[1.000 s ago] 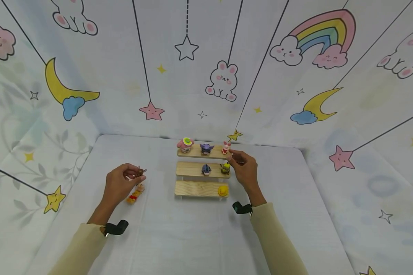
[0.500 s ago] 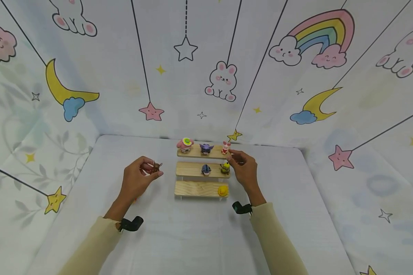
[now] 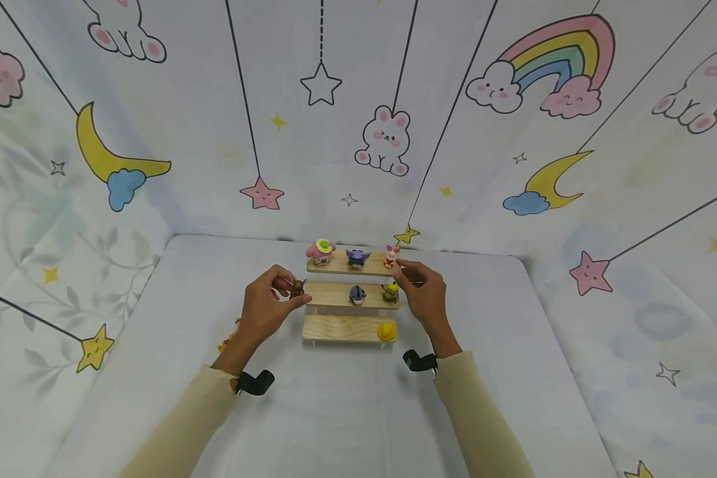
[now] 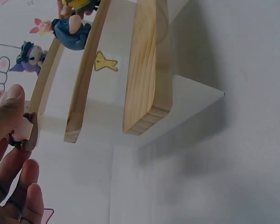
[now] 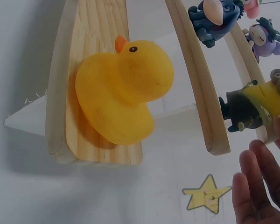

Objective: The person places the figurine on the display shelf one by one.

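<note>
Between thumb and fingers, my left hand (image 3: 265, 302) pinches a small brown figurine (image 3: 297, 287) at the left end of the middle tier. My right hand (image 3: 427, 295) holds the right end of the top tier of a three-tier wooden display shelf (image 3: 334, 327), beside a pink piglet figurine (image 3: 391, 257). Below it on the middle tier stand a minion figurine (image 5: 261, 105) and a blue donkey figurine (image 4: 71, 33). A yellow rubber duck (image 5: 126, 93) sits at the right of the lowest tier. The left fingers hide part of the brown figurine.
On the top tier stand a pink figurine with a green-and-white hat (image 3: 320, 252) and a purple figurine (image 3: 356, 257). An orange and red figurine (image 3: 224, 344) lies on the white table, partly hidden by my left forearm. A printed cloth (image 3: 215, 133) hangs behind.
My left hand has carried the brown figurine rightward from the left of the table to the shelf's left end. The right hand has stayed in place.
</note>
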`<move>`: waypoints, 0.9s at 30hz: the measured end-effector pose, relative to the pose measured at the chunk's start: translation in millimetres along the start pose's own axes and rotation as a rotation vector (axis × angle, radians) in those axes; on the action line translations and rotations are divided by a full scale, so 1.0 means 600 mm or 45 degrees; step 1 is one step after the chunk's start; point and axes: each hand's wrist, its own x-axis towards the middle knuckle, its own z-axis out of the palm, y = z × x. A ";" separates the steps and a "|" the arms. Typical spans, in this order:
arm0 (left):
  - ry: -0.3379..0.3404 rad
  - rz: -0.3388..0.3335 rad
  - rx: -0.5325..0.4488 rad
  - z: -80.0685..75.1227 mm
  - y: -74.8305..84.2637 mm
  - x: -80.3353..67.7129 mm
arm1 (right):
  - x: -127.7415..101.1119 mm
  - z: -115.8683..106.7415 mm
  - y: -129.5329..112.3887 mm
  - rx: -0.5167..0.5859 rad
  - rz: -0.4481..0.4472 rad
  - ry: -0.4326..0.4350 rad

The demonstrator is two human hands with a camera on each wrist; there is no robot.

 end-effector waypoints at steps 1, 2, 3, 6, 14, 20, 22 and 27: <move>0.002 0.009 -0.007 0.004 0.001 0.002 | 0.000 0.000 0.000 0.000 0.000 0.000; 0.005 0.018 -0.012 0.009 0.002 0.003 | 0.000 0.000 -0.001 0.000 -0.001 0.000; 0.005 0.025 -0.014 0.013 0.003 0.004 | 0.000 0.000 -0.001 0.002 0.000 -0.002; 0.011 0.038 -0.019 0.026 0.004 0.007 | 0.000 0.000 -0.001 0.001 0.003 -0.004; 0.039 0.067 0.032 0.060 0.005 0.011 | 0.000 0.001 -0.001 -0.001 0.009 -0.004; 0.072 0.100 0.073 0.078 -0.001 0.014 | -0.001 0.000 -0.005 -0.002 0.008 -0.002; 0.079 0.109 0.079 0.081 -0.003 0.015 | -0.001 0.000 -0.005 -0.013 0.013 -0.002; 0.092 0.116 0.088 0.085 -0.006 0.016 | -0.001 -0.001 -0.006 -0.022 0.022 -0.011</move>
